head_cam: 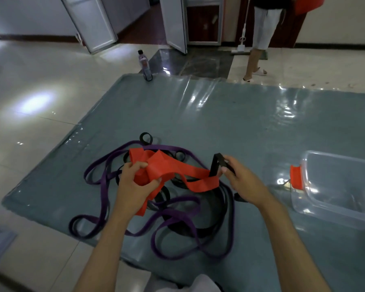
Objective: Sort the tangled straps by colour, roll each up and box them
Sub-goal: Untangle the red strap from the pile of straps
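Head view: left hand (135,182) bunched around a gathered wad of the red strap (173,171), thumb and fingers curled into its folds. Right hand (238,178) pinching a loop of the black strap (218,163), lifted just above the heap, right where the red strap's far end crosses beneath it. Hands apart, the red strap strung between them. Under both, purple strap (105,186) sprawled in wide loops over the grey mat (240,114), more black coils buried in the middle of the tangle. Clear box (335,186) off to the right on the mat, with a red clip (296,178) on its near end; contents hard to make out.

Probably still early: freeing red from black, nothing rolled yet. Best done by lifting the black loop clear and feeding the red end out through it slackly, not tugging, since stretchy bands cinch tighter under pull. Worth keeping the gathered red high in the left hand so no freed length drops back into the purple loops.
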